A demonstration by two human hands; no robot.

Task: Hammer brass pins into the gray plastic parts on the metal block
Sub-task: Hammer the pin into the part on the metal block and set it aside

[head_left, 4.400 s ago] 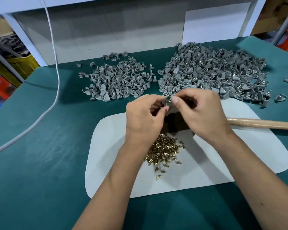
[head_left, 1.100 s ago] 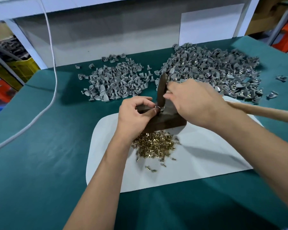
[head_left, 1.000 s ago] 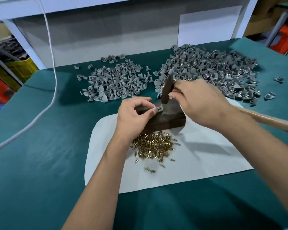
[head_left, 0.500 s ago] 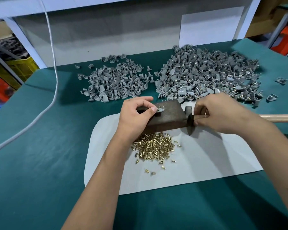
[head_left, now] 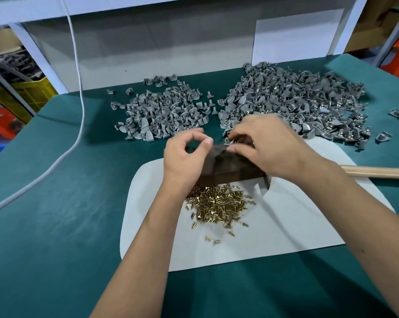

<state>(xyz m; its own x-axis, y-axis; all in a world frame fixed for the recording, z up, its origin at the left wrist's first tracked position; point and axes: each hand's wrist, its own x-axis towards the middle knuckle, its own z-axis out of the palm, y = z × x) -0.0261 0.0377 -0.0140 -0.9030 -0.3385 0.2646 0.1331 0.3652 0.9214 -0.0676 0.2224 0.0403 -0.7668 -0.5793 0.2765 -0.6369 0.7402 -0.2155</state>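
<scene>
Head view: the metal block (head_left: 230, 168) sits at the center of the white mat (head_left: 285, 226) on the green counter (head_left: 56, 249). The right hand (head_left: 269, 145) pinches a small gray part (head_left: 231, 141) over the block's top. The left hand (head_left: 187, 157) rests at the block's 9 o'clock end — fingers curled, gripping nothing visible. Brass pins (head_left: 217, 203) lie at its 6 o'clock; a wooden handle (head_left: 377, 172) at 3 o'clock.
</scene>
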